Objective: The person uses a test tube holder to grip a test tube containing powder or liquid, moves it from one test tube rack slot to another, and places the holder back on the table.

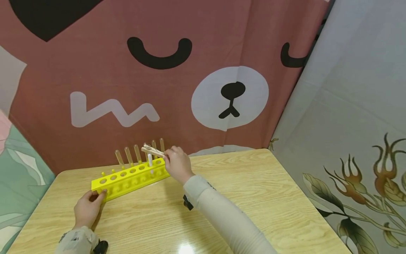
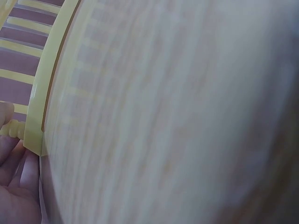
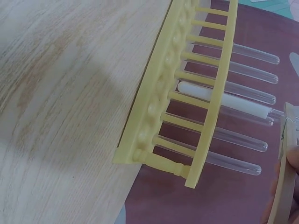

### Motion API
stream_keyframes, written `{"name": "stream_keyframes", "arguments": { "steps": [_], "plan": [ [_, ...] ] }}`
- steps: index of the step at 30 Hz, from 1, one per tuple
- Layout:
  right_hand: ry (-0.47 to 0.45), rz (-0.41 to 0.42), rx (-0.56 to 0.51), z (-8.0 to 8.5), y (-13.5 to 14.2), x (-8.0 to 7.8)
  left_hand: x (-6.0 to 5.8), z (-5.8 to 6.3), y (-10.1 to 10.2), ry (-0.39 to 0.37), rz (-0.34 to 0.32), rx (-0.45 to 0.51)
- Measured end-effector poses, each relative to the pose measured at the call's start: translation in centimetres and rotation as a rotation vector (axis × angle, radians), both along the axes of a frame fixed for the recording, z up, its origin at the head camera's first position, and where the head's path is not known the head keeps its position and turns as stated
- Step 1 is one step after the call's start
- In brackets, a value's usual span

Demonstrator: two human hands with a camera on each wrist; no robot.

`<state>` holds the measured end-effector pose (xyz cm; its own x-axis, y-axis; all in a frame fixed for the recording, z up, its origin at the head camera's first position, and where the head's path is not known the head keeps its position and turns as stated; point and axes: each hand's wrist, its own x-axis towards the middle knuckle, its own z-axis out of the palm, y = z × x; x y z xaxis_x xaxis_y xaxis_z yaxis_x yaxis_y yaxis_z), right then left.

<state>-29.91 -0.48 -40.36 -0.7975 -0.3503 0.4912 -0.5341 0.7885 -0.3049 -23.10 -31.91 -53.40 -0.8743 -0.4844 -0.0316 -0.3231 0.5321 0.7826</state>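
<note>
Your left hand [image 1: 86, 208] grips yellow rack [image 1: 131, 178] end, steadying it; right hand [image 1: 177, 164] pinches wooden clamp [image 1: 153, 151], lowering white tube [image 1: 150, 160] into hole.

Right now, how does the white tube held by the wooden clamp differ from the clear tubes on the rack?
The white tube is opaque; the clear tubes are see-through. The white tube is gripped by the wooden clamp in the right hand and sits in a rack hole, while the clear tubes rest untouched on the back pegs. Both are round-ended and slim.
</note>
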Motion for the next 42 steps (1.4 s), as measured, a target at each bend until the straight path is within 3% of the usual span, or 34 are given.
{"name": "stream_keyframes", "arguments": {
  "steps": [22,42],
  "plan": [
    [0.010,-0.005,0.048,-1.9,0.0,0.0,0.0,-0.2,0.5,0.002,-0.004,0.023],
    [-0.024,-0.020,0.029,-2.2,-0.4,0.1,-0.1,-0.2,-0.1,0.006,0.003,0.018]
  ]
}}
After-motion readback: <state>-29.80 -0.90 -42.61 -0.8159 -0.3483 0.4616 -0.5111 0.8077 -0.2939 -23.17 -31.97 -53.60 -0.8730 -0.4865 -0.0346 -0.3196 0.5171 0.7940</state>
